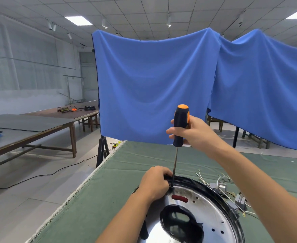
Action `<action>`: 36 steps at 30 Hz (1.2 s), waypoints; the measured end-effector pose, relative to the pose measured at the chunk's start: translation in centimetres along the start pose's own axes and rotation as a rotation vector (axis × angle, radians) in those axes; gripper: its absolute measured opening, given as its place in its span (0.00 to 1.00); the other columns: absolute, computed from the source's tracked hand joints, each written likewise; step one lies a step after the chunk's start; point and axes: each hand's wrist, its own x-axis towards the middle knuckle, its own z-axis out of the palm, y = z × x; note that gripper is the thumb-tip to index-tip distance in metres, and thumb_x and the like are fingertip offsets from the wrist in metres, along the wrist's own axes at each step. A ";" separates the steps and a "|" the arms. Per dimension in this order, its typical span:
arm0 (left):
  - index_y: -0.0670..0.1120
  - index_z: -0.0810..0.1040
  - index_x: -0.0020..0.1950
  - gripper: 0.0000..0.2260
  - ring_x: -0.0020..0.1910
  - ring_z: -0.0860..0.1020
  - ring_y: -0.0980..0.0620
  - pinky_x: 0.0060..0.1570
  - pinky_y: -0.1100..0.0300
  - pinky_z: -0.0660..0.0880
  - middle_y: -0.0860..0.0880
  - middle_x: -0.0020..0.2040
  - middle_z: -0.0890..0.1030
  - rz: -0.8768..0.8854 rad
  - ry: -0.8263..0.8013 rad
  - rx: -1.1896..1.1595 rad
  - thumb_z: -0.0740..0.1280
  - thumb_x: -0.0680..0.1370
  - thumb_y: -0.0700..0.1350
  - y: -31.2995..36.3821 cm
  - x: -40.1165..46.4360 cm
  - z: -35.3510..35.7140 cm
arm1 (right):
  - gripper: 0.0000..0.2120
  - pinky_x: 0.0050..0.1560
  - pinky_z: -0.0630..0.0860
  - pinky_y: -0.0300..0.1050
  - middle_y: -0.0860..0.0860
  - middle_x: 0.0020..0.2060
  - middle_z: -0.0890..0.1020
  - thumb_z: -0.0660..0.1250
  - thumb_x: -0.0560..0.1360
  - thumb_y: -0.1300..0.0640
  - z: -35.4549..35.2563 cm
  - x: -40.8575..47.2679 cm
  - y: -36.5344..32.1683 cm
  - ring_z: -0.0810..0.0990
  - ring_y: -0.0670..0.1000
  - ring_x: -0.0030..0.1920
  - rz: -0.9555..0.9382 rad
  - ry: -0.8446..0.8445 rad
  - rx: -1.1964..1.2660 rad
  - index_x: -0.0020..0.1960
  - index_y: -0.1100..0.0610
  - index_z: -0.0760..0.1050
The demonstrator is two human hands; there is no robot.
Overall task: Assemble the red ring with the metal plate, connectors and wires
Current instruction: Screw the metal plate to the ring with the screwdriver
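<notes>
Judging from the lower right of the frame, stood midway: metal plate [202, 204] seated in its dark rim, right hand [195, 132] gripping screwdriver [180, 125] upright at the edge, left hand [155, 183] clasping that rim, connectors and wires [231, 193] loose beside.

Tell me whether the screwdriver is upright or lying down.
Upright, slightly tilted: the right hand grips the screwdriver handle up top, and its tip meets the plate rim below.
</notes>
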 end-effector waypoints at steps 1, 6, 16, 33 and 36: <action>0.51 0.83 0.52 0.22 0.50 0.79 0.50 0.52 0.54 0.77 0.52 0.49 0.84 -0.002 0.000 0.005 0.60 0.67 0.33 0.0 0.0 0.0 | 0.14 0.54 0.78 0.61 0.56 0.41 0.83 0.71 0.73 0.56 0.2 0.0 0.2 0.84 0.57 0.46 -0.027 0.036 -0.031 0.51 0.64 0.73; 0.51 0.83 0.53 0.20 0.51 0.79 0.51 0.53 0.55 0.77 0.52 0.51 0.84 0.001 0.001 0.012 0.60 0.68 0.34 0.1 -0.4 0.0 | 0.21 0.37 0.72 0.47 0.55 0.37 0.82 0.70 0.70 0.41 1.4 0.0 0.4 0.80 0.58 0.41 -0.049 0.491 -0.442 0.42 0.59 0.72; 0.50 0.84 0.51 0.21 0.50 0.78 0.48 0.51 0.55 0.77 0.50 0.50 0.84 0.011 -0.009 0.067 0.59 0.68 0.34 -0.2 0.0 0.0 | 0.09 0.47 0.78 0.53 0.54 0.42 0.82 0.70 0.73 0.59 0.9 0.5 0.7 0.82 0.55 0.46 -0.005 0.044 -0.133 0.42 0.54 0.70; 0.50 0.84 0.49 0.19 0.50 0.79 0.47 0.51 0.54 0.77 0.50 0.49 0.84 0.012 -0.019 0.092 0.59 0.68 0.34 0.1 -0.1 0.0 | 0.12 0.49 0.80 0.59 0.54 0.35 0.85 0.73 0.70 0.52 0.6 0.2 0.9 0.84 0.57 0.43 0.020 0.180 -0.223 0.40 0.62 0.78; 0.50 0.84 0.50 0.20 0.51 0.78 0.48 0.51 0.54 0.77 0.51 0.50 0.84 0.011 -0.018 0.095 0.59 0.68 0.34 0.1 -0.2 0.0 | 0.17 0.43 0.80 0.53 0.54 0.33 0.84 0.73 0.67 0.46 1.1 0.0 0.6 0.83 0.56 0.39 0.027 0.365 -0.382 0.36 0.60 0.78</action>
